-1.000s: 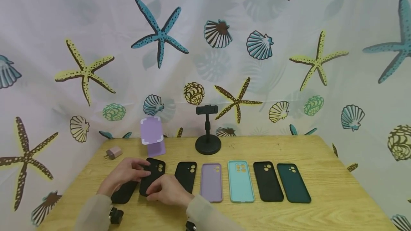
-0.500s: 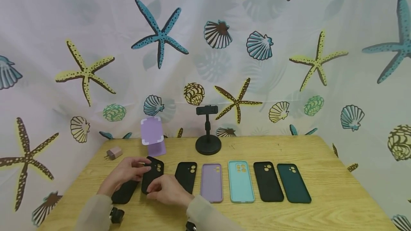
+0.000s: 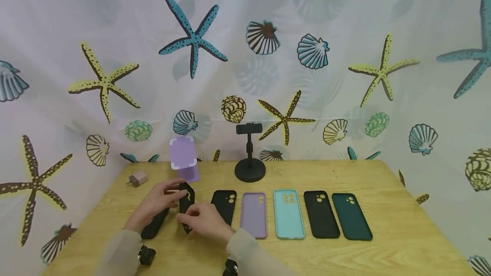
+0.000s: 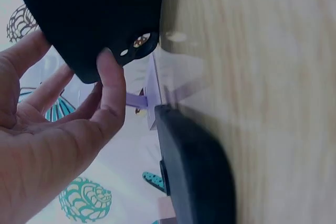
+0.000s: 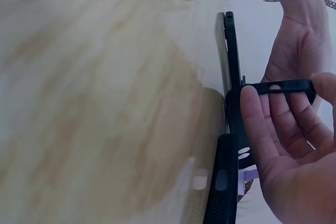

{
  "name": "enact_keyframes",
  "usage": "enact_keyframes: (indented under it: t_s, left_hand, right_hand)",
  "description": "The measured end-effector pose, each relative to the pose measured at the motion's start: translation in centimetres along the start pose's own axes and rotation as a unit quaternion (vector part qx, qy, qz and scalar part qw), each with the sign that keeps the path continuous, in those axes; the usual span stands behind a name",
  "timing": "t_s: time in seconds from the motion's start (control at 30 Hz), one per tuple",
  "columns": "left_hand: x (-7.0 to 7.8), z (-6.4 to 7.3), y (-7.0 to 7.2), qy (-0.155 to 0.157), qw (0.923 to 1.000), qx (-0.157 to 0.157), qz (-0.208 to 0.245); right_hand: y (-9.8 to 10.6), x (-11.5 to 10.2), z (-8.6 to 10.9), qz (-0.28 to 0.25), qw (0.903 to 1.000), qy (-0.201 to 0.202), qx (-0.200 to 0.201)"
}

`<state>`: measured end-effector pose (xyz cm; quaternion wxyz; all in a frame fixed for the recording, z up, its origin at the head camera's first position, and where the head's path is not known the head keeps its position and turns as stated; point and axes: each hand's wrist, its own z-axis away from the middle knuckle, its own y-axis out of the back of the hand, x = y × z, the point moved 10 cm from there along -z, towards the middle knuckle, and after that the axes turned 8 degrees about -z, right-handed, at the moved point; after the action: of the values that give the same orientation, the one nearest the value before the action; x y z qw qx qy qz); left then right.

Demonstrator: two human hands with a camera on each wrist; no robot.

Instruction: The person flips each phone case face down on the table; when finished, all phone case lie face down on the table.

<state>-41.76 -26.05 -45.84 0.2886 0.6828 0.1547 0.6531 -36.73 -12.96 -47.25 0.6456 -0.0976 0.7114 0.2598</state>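
Note:
My left hand (image 3: 163, 199) grips the camera-hole end of a black phone case (image 3: 186, 203), thumb on its back. Opposite it, my right hand (image 3: 209, 220) pinches the lower end of the same case. The case stands tilted up on its long side, turned partly edge-on in the head view. In the left wrist view its camera cutouts lie beside the left thumb. The right wrist view shows the right fingers inside the case's slotted end rim (image 5: 289, 85). Under the left wrist lies another black phone-shaped piece (image 3: 153, 227), partly covered by the arm.
Rightward lie another black case (image 3: 226, 202), a lilac case (image 3: 254, 216), a light blue case (image 3: 289, 220), a further black case (image 3: 323, 218) and a dark teal case (image 3: 353, 218). Behind stand a lilac phone stand (image 3: 183, 152), a black phone stand (image 3: 250, 169) and a pink charger (image 3: 138, 178).
The held black case has turned from lying nearly flat, back up, to standing more on its side, shifting slightly right. Both hands keep hold of it; the other cases stay put.

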Motion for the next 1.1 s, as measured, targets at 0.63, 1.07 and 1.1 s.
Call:
enact_keyframes:
  t_s: [0.63,1.07,1.1]
  left_hand:
    - [-0.1,-0.3,-2.0,0.009,0.9991,-0.034,0.025]
    - [-0.9,0.0,-2.7,0.04,0.9958,-0.068,0.048]
    - [-1.0,0.0,-2.7,0.045,0.9958,-0.065,0.045]
  right_hand:
    - [1.7,0.5,0.6,-0.092,0.9951,-0.025,0.027]
    - [2.6,1.4,0.9,-0.131,0.9886,-0.063,0.04]
    - [2.7,1.4,1.0,-0.128,0.9888,-0.064,0.043]
